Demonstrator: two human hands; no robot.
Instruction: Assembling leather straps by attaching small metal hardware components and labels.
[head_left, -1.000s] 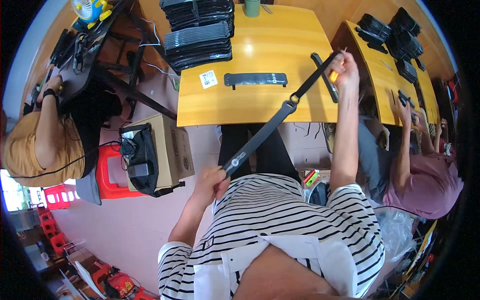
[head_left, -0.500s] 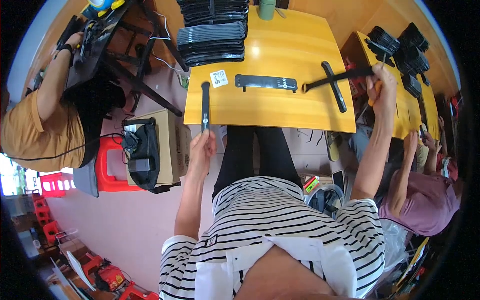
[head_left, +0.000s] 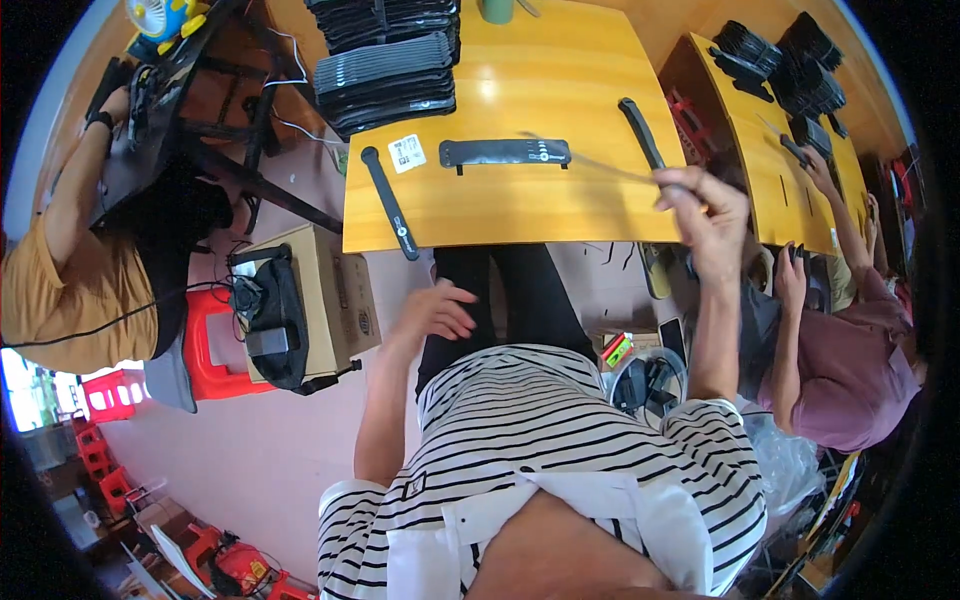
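Wooden and yellow, the work table (head_left: 520,215) fills the upper middle of the view, with a pinkish floor below it. At the far left a person in an orange shirt (head_left: 45,290) sits by a dark table, and near them stand a red plastic stool (head_left: 205,345) and a cardboard box (head_left: 330,290) with a black bag (head_left: 275,325) leaning on its side.

On the table's left part lies a black strap (head_left: 390,205), set at a slant, with its lower end over the front edge; a small white label (head_left: 407,153) lies just beside it. Behind them, stacks of black straps (head_left: 385,70) stand at the back of the table.

The left hand (head_left: 435,312) hovers below the table edge, above the lap – fingers loosely spread, holding nothing, and apart from the slanted strap.

A flat black pouch-like piece (head_left: 505,152) lies in the middle of the table. Further right another black strap (head_left: 642,132) rests near the right edge.

The right hand (head_left: 705,215) is raised above the table's right corner, closed on a thin rod-like tool (head_left: 590,160) – its tip reaches over the flat black piece, but I cannot tell if it touches.

At the right a person in a purple shirt (head_left: 850,370) works at a second yellow table (head_left: 780,150).
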